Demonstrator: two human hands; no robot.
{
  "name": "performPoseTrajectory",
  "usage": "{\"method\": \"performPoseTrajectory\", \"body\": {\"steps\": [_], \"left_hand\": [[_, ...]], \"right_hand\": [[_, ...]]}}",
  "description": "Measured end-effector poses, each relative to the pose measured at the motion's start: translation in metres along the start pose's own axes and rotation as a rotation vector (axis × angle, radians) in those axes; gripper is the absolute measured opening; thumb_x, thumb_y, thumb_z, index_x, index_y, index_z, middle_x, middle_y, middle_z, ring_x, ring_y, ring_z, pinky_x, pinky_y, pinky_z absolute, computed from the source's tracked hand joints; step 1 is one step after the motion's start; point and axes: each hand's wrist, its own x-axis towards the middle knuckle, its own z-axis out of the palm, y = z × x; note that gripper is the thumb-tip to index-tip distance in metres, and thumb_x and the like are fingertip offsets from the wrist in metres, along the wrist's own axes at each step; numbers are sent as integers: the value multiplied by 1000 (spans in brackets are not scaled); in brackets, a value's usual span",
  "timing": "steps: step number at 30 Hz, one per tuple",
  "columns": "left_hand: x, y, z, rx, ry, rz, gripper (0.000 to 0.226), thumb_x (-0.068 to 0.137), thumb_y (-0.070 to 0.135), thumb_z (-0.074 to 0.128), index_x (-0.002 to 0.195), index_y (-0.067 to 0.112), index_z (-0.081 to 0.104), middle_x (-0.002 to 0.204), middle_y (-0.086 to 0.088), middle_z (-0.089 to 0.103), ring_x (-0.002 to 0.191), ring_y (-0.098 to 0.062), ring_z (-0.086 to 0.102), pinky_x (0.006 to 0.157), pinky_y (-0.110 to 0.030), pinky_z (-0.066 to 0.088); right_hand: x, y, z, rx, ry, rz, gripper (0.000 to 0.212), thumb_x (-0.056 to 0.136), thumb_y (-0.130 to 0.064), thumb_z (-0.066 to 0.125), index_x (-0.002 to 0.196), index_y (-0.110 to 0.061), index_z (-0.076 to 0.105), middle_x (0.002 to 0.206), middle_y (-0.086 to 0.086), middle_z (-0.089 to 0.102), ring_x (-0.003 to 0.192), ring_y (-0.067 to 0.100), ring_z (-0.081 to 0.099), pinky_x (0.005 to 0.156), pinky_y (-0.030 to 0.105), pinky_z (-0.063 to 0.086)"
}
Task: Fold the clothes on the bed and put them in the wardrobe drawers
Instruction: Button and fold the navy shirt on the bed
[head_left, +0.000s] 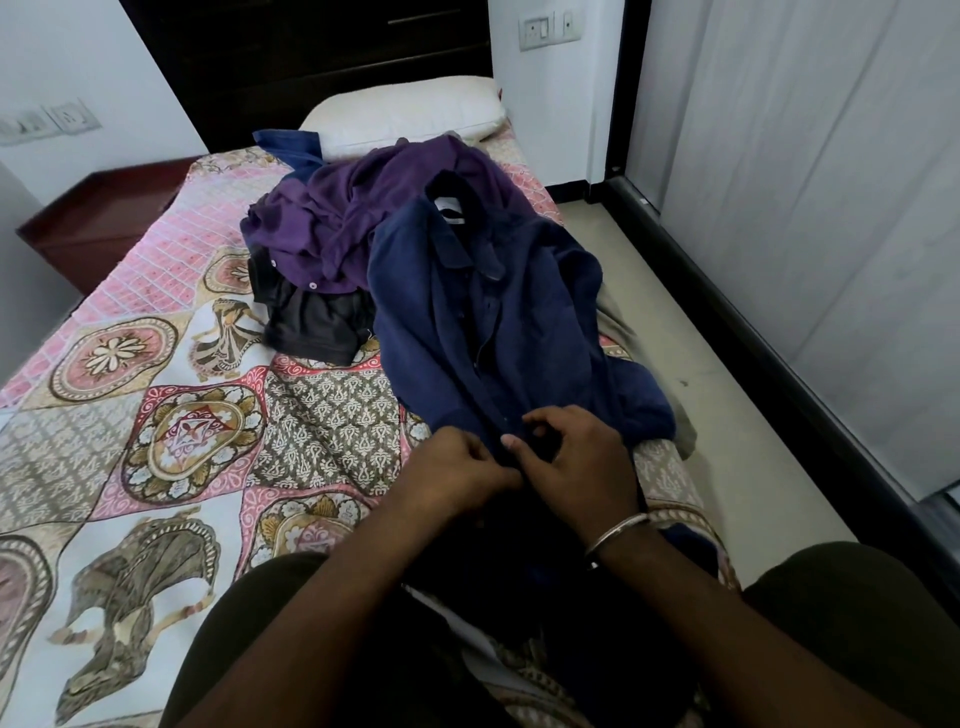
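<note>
Both my hands, left (457, 467) and right (571, 457), pinch the navy shirt (493, 322)'s placket; nothing folded, pile (353, 218) waits.

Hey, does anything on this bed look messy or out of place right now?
Yes. The navy shirt lies askew, its right side spilling over the edge of the bed toward the floor, while the left hand and right hand pinch its front placket. Behind it, a purple shirt and a dark garment sit in a crumpled heap.
</note>
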Motion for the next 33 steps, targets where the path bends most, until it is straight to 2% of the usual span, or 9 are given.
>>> {"method": "performPoseTrajectory", "body": {"steps": [4, 8, 11, 14, 17, 20, 24, 29, 33], "left_hand": [[8, 1, -2, 96, 362, 339, 22, 78, 31, 77, 69, 17, 62, 61, 8, 61, 59, -4, 57, 52, -13, 37], [20, 10, 3, 229, 372, 601, 7, 84, 30, 73, 90, 30, 69, 91, 16, 65, 84, 2, 58, 70, -5, 39], [27, 5, 3, 264, 333, 437, 5, 90, 30, 66, 91, 27, 70, 91, 9, 71, 87, -8, 64, 73, -21, 46], [29, -4, -6, 339, 300, 296, 6, 83, 29, 74, 84, 27, 69, 87, 6, 72, 87, -13, 66, 72, -22, 45], [31, -10, -10, 359, 263, 233, 20, 74, 19, 79, 79, 29, 62, 82, 7, 71, 85, -14, 67, 71, -23, 47], [35, -12, -7, 304, 291, 185, 17, 75, 21, 78, 81, 25, 62, 83, 3, 72, 86, -17, 67, 74, -28, 51], [39, -12, -6, 247, 316, 163, 13, 78, 25, 77, 89, 22, 71, 89, 0, 74, 92, -19, 68, 83, -31, 54], [39, -9, -4, 261, 341, 198, 20, 79, 36, 80, 92, 23, 75, 92, 2, 74, 90, -16, 68, 73, -22, 46], [42, -7, 1, 299, 330, 218, 12, 80, 31, 78, 89, 24, 75, 88, 1, 74, 87, -18, 69, 73, -25, 51]], "right_hand": [[0, -4, -1, -18, -37, 23, 55, 71, -68, 50, 98, -25, 72, 88, -9, 65, 79, 9, 63, 68, 30, 52], [-1, -3, -1, 29, -65, 39, 48, 71, -62, 49, 87, -23, 71, 78, -10, 60, 73, 11, 60, 63, 26, 45], [1, 1, -1, 78, -87, 78, 29, 72, -46, 70, 90, -24, 75, 83, -10, 68, 76, 4, 63, 69, 20, 51], [6, 2, -4, 160, -92, 122, 11, 74, -22, 82, 84, -21, 76, 76, -11, 71, 73, 0, 65, 67, 7, 45], [8, 3, -7, 202, -81, 157, 16, 75, -7, 77, 81, -22, 76, 72, -14, 69, 74, 0, 65, 67, 6, 45], [8, 3, -8, 199, -48, 180, 29, 72, 2, 68, 83, -25, 71, 71, -12, 66, 76, 0, 62, 65, 6, 44], [12, 2, -9, 163, -91, 192, 27, 74, -2, 68, 84, -27, 66, 72, -12, 64, 70, 0, 60, 65, 9, 45], [21, -5, -7, 44, -92, 199, 16, 75, -37, 80, 82, -27, 69, 68, -11, 66, 67, 4, 63, 65, 25, 53], [27, -12, -7, -57, -142, 195, 22, 76, -42, 79, 90, -27, 72, 73, -14, 65, 75, 7, 66, 71, 30, 56]]}}
